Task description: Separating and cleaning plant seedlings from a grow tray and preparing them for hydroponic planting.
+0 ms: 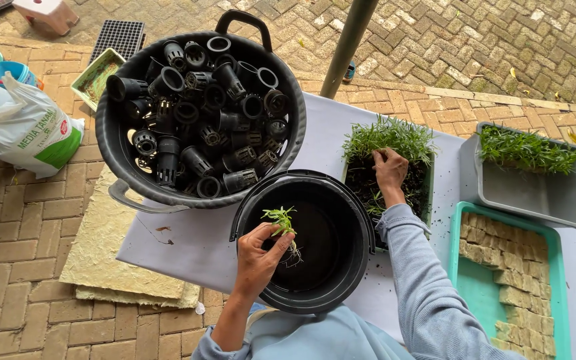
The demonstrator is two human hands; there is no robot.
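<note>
The seedling is a thin green sprig with narrow leaves on top and a small tuft of pale roots hanging below, held over the open mouth of the black bucket near the middle of the table. The left hand pinches it between thumb and fingertips, low on the stem just above the roots. It looks very light, soft and easily bruised: the stem would likely kink under a hard squeeze, and the fine roots would tear if pulled, so a gentle hold at the stem base seems the sound place. Whether the roots are wet is hard to tell from this view.

The right hand is farther and to the right, its fingers curled down into the dark soil of the green seedling tray, seemingly closed on a clump, though what they hold is hidden.

Far left sits a large black tub heaped with black slotted net pots. On the right stand a grey tray with more sprouts and, nearer, a teal tray of tan foam cubes. A white bag lies on the brick paving at left.
</note>
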